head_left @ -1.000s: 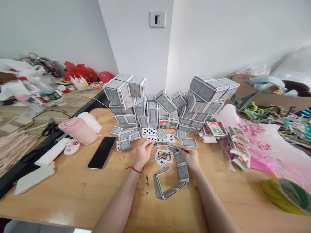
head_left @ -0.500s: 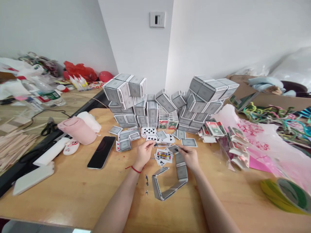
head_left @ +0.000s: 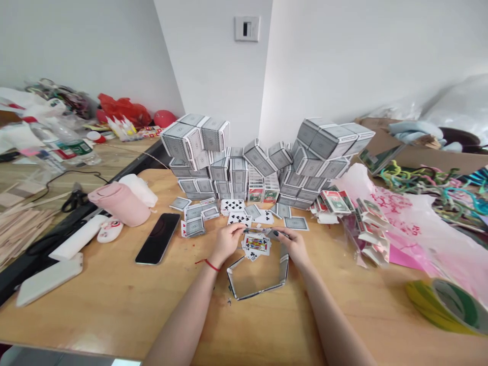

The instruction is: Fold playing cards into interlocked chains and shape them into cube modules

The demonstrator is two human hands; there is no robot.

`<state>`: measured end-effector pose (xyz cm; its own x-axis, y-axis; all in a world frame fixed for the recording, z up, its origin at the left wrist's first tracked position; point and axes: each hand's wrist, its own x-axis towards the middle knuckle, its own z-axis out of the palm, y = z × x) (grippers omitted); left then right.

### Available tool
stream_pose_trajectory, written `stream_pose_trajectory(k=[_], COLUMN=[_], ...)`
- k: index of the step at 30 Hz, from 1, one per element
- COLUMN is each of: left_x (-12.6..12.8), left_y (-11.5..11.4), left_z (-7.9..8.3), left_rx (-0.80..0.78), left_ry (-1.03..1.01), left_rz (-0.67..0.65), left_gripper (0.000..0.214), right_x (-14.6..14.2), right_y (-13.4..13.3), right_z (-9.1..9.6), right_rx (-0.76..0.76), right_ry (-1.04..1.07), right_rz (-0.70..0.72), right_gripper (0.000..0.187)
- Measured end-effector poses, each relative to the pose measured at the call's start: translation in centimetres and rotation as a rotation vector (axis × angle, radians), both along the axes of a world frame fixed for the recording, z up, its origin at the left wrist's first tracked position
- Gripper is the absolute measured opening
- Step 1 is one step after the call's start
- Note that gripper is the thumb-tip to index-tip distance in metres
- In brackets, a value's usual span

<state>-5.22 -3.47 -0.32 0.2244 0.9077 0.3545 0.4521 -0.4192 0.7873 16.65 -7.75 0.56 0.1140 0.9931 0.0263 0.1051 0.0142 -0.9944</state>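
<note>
Between my two hands stretches a strip of joined playing cards (head_left: pixel 263 292), bent into an open loop above the table. My left hand (head_left: pixel 229 243) is closed in a pinch on the far end of the strip, at a card turned almost edge-on. On the same far card, toward its right end, my right hand (head_left: pixel 293 247) is closed too. The strip runs down from there, across the front and back up near my left wrist. Beneath the hands lies a small fan of face-up cards, a picture card (head_left: pixel 256 245) on top.
Blocks built from grey-backed cards (head_left: pixel 183 142) are stacked at the back. Loose cards (head_left: pixel 296 223) lie before them. A phone (head_left: pixel 158 239) and pink roll (head_left: pixel 124 203) lie left; card boxes (head_left: pixel 337 201), a plastic bag (head_left: pixel 396 208) and tape roll (head_left: pixel 423 302) lie right.
The loop of cards has tilted and now shows mostly its thin edges. Its near side has risen slightly and swung left. Both hands keep their pinch and have hardly moved.
</note>
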Motion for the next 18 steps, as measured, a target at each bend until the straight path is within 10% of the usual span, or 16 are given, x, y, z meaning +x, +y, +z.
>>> stream_pose_trajectory(k=[18], left_x=[1.3], left_y=[-0.4], left_z=[-0.3], left_rx=[-0.065], left_ry=[0.031], left_rz=[-0.158], left_gripper=[0.024], right_x=[-0.2], right_y=[-0.2], right_z=[0.4], right_rx=[-0.048], right_ry=[0.105], right_rz=[0.099], right_gripper=[0.032])
